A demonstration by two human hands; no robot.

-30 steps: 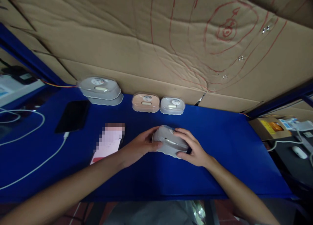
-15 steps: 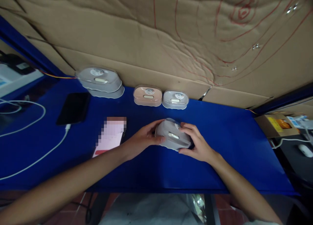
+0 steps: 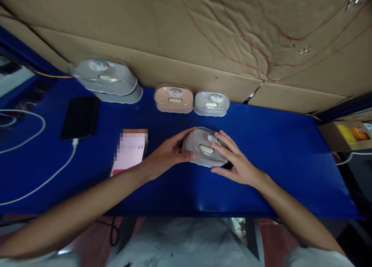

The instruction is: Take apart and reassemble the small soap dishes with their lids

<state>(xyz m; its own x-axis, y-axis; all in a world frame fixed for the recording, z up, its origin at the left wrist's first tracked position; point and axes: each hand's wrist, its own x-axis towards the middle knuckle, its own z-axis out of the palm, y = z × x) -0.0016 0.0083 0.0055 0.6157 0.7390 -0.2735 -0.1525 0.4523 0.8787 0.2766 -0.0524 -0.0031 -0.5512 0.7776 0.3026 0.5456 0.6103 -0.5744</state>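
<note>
A grey oval lidded container point(image 3: 200, 145) rests on the blue table point(image 3: 261, 174) near the middle. My left hand point(image 3: 168, 154) grips its left end, thumb under the rim and fingers over the top. My right hand point(image 3: 235, 162) lies on its right side, fingers curled over the lid beside a small round label and a pale clasp. Both hands are closed on the container.
Against the cardboard wall stand a pink container point(image 3: 173, 98), a grey one point(image 3: 211, 103) and a larger grey stack point(image 3: 105, 79). A black phone point(image 3: 79, 116) with a white cable point(image 3: 43, 180) lies at left, and a second phone with a lit screen point(image 3: 130, 150) sits near my left hand. A cardboard box point(image 3: 345, 135) is at right.
The container has been tilted so its lid faces up more and its label and clasp show. The camera view has dipped down; both hands stay on the container.
</note>
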